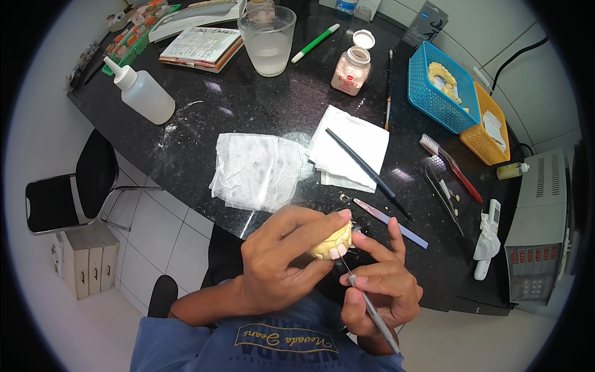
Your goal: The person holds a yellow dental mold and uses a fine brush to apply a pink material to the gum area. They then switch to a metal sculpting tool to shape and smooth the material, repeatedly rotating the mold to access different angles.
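My left hand (pixel 282 257) is closed round a yellow plaster dental model (pixel 333 242), holding it up near the table's front edge. Pale pinkish-white teeth (pixel 338 252) show on the side of the model facing me. Between thumb and fingers, my right hand (pixel 384 282) grips a thin metal dental carving tool (pixel 375 319). The tool's fine tip meets the model at the pale teeth. Part of the model is covered by my left fingers. Just beyond my hands lie a pink and purple nail file (pixel 390 223) and small scraps on the dark tabletop.
Two paper tissues (pixel 257 170) lie mid-table, a dark slim brush (pixel 365 167) across the right one. Behind stand a squeeze bottle (pixel 145 96), a glass of water (pixel 268 46) and an open powder jar (pixel 351 71). Rightward are a blue basket (pixel 443 111), tweezers (pixel 443 198) and a toothbrush (pixel 455 167).
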